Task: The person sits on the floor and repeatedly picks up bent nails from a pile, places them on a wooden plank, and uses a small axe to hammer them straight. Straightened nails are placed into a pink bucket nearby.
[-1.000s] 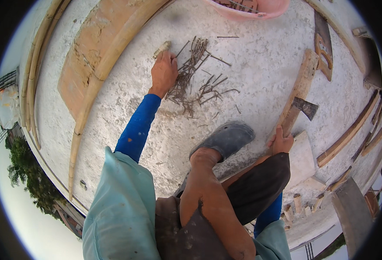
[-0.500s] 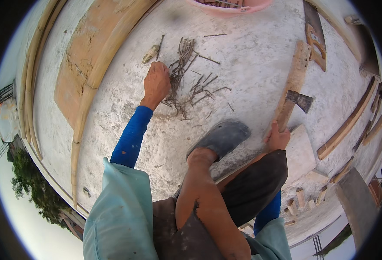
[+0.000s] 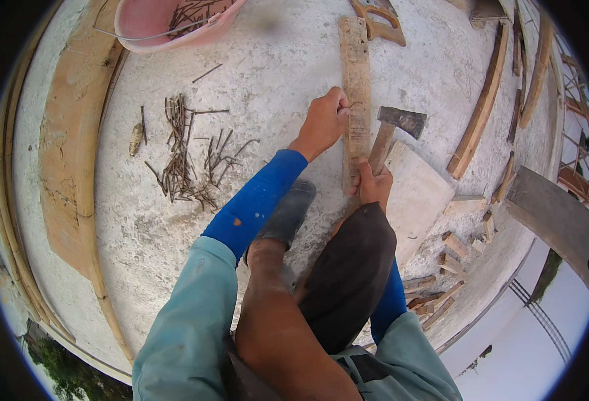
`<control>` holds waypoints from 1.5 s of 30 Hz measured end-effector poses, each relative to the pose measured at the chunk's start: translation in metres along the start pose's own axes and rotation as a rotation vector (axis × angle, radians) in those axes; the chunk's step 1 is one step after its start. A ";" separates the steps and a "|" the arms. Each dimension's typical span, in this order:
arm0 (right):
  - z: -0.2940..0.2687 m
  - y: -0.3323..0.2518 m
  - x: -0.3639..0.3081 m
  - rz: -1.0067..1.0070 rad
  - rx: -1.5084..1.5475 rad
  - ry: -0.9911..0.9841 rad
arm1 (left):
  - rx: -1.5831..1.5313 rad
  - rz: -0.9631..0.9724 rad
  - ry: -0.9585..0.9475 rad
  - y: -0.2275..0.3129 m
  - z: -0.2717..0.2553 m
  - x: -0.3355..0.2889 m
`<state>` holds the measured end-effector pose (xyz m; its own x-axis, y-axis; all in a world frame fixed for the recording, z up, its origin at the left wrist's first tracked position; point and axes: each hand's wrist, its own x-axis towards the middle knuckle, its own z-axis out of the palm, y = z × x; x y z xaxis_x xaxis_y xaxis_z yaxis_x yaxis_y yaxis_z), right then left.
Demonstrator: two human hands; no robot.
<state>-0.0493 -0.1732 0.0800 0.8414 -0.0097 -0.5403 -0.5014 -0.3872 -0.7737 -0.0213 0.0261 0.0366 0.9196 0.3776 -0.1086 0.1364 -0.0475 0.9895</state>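
My left hand (image 3: 321, 121) is closed in a pinch at the left edge of a narrow, scarred wooden board (image 3: 356, 63). A thin rusty nail (image 3: 355, 104) pokes out from its fingertips over the wood. My right hand (image 3: 375, 184) is wrapped round the wooden handle of a hammer (image 3: 381, 147), whose dark, blocky head lies just right of the board. To the left, a heap of rusty nails (image 3: 176, 150) is spread on the concrete, many of them bent.
A pink bucket (image 3: 134, 33) with more nails stands at the far left. Beyond the board lies a handsaw (image 3: 385, 30). Bamboo poles (image 3: 87, 227) run along the left. A pale slab (image 3: 415, 200) and several wood offcuts (image 3: 451, 260) are at the right, near a long timber (image 3: 482, 107).
My left hand has moved right, from the nail heap to the board, with a nail in its fingertips. The view has swung right. My right hand now grips the hammer handle.
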 end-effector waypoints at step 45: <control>-0.018 -0.044 0.039 -0.660 -1.151 0.059 | -0.290 -0.403 -0.294 -0.039 0.001 0.027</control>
<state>0.0094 -0.1729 0.0985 0.8813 0.4526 -0.1362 0.4334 -0.8888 -0.1488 -0.0019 0.0370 -0.0054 0.8852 0.0388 -0.4635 0.4289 0.3176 0.8457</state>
